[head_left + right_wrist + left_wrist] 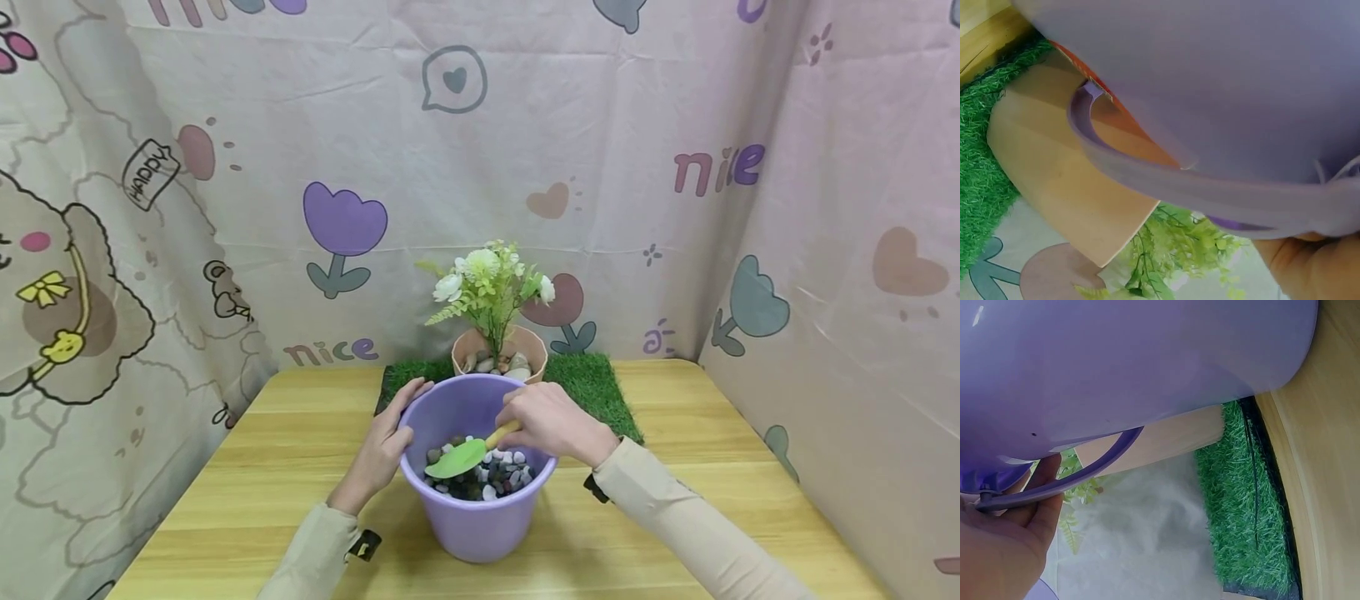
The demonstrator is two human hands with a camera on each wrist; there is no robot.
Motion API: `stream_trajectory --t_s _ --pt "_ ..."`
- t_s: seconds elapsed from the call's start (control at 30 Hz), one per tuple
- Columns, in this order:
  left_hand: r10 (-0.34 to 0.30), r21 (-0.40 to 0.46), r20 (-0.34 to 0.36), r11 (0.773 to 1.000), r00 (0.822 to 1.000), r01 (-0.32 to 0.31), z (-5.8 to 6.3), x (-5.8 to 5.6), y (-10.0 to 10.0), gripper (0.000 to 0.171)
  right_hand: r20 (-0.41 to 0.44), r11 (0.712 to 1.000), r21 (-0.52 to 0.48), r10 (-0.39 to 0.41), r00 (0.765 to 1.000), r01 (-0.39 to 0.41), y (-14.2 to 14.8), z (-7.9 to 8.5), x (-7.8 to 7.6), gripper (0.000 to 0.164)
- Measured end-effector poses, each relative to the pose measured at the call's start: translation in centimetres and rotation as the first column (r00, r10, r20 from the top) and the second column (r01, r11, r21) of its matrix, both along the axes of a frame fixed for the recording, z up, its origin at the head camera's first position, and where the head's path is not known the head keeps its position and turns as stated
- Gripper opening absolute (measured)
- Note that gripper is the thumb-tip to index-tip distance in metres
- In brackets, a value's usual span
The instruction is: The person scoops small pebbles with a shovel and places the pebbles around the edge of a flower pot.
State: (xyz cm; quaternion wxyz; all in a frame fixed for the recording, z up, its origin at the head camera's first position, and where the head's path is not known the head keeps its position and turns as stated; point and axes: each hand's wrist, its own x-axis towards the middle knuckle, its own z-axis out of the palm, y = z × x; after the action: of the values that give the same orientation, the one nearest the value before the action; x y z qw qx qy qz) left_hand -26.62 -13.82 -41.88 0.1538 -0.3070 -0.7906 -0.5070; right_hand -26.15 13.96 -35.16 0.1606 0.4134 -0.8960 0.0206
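A purple bucket (pixel 480 529) stands upright on the table with dark, grey and white pebbles (pixel 491 483) inside. My left hand (pixel 386 437) grips its left rim, the thumb over the edge and the fingers outside; in the left wrist view those fingers lie by the bucket's handle (pixel 1110 455). At the right rim, my right hand (pixel 551 421) holds a small garden trowel by its yellowish handle (pixel 502 434). The trowel's green blade (pixel 457 459) tilts down to the left over the pebbles. In the right wrist view the bucket hides the trowel.
Behind the bucket, a peach flowerpot (pixel 542 358) holds stones and white flowers (pixel 480 267) with green leaves. It stands on an artificial grass mat (pixel 600 387). The wooden table (pixel 712 433) has printed curtains (pixel 465 167) at its back and sides.
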Motion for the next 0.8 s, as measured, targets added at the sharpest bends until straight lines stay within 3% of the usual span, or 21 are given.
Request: stream_trajectory --t_s 0.3,0.63,0.8 --pt "0.001 0.014 0.037 1.0 0.999 -0.002 -0.01 0.36 -0.03 0.075 0.018 0.996 -0.025 -0.089 0.996 0.09 -0.28 0.06 -0.16 0.017" --pt "0.009 0.005 0.014 1.0 1.0 -0.009 0.06 0.27 -0.04 0.075 -0.006 0.998 -0.04 -0.047 0.999 0.047 0.42 0.11 -0.53 0.017" --pt "0.0 0.0 -0.006 1.0 1.0 0.0 0.0 0.12 -0.12 0.075 0.042 0.993 -0.064 -0.1 0.994 0.102 0.2 0.36 -0.44 0.016"
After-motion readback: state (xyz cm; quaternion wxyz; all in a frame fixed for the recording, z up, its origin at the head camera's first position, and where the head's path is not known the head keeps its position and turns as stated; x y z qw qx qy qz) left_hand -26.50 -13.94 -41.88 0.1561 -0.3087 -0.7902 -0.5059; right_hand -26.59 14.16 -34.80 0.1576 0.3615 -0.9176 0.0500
